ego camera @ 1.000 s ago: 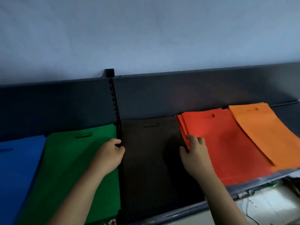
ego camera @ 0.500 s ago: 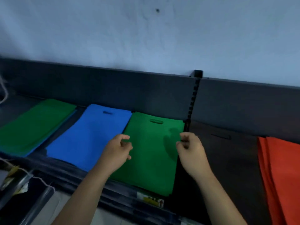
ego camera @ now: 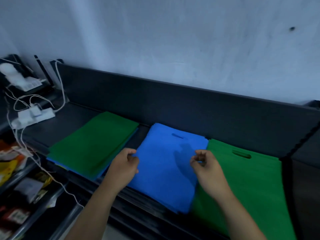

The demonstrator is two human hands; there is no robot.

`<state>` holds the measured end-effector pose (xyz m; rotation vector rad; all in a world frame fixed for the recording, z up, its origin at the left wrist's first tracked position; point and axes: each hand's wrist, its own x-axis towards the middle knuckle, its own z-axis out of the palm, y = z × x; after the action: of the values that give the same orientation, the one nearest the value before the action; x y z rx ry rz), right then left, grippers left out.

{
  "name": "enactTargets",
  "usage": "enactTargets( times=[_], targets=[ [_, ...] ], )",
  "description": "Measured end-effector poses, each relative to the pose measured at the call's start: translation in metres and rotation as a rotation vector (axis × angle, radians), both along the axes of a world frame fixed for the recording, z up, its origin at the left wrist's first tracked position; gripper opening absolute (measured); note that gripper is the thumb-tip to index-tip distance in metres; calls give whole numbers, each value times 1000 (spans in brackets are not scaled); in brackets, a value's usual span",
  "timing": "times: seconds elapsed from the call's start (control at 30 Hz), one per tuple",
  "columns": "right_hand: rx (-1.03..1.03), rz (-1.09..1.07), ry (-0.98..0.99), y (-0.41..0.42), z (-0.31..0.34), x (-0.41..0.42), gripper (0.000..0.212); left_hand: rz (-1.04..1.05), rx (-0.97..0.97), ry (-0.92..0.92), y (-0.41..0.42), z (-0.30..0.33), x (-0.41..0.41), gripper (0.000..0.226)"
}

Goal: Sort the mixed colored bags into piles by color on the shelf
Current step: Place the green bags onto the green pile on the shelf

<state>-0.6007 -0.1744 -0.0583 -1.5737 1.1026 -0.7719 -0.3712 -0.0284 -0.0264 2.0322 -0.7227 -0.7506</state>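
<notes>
Three piles of flat bags lie on the dark shelf (ego camera: 110, 210). A blue pile (ego camera: 164, 174) with a handle slot sits in the middle. Left of it is a green-topped pile (ego camera: 91, 144) with blue bags showing at its lower edge. To the right lies a green pile (ego camera: 245, 184). My left hand (ego camera: 123, 168) curls its fingers and thumb at the blue pile's left edge. At the pile's right edge my right hand (ego camera: 206, 168) pinches, with blue showing between its fingers.
The shelf's dark back panel (ego camera: 173, 104) runs along a pale wall. A white power strip (ego camera: 34, 115) with cables lies at the far left. Lower left, a rack (ego camera: 20, 191) holds packets. A notched upright (ego camera: 297, 146) bounds the green pile on the right.
My view and both hands have moved left, from the brown and red piles, over the green pile, to the blue pile. Each hand now sits at one side edge of the blue pile.
</notes>
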Motion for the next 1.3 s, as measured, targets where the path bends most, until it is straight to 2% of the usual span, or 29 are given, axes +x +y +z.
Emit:
enactTargets(
  times=[0.17,0.3,0.37,0.47,0.53,0.6,0.63,0.7,0.73,0.87,0.93,1.0,1.1,1.17,1.3],
  targets=[
    [105,20,-43,26,-3,113,24,66,-15,-136,18,-1,114,36],
    [205,64,-19,43,-5,189,27,57,56,-222,30,-2,184,50],
    [238,95,21,49,-5,225,39,50,110,-268,34,-4,218,56],
    [292,120,116,55,-2,265,71,22,168,-271,37,-14,255,63],
    [333,89,136,57,-2,280,77,-11,207,-235,36,-22,260,66],
    [387,19,60,54,-9,290,61,-101,245,-266,34,-31,253,69],
    [399,-22,22,52,-11,293,46,-145,243,-281,33,-33,249,67],
    [381,-84,-8,49,-13,294,15,-172,190,-251,32,-31,245,58],
    [384,-97,-15,47,-14,293,11,-151,160,-243,31,-29,248,53],
    [383,-117,-1,45,-19,293,8,-40,190,-388,33,-24,273,57],
    [341,-132,43,44,-22,295,9,-114,241,-395,35,-27,277,61],
    [308,-141,69,43,-22,298,12,-192,202,-386,37,-29,275,57],
    [308,-127,97,42,-21,299,16,-103,108,-373,38,-29,277,48],
    [301,-130,103,43,-18,299,15,-36,126,-411,40,-31,285,49],
    [292,-147,102,45,-17,300,17,-160,154,-388,43,-39,286,54]
  ],
)
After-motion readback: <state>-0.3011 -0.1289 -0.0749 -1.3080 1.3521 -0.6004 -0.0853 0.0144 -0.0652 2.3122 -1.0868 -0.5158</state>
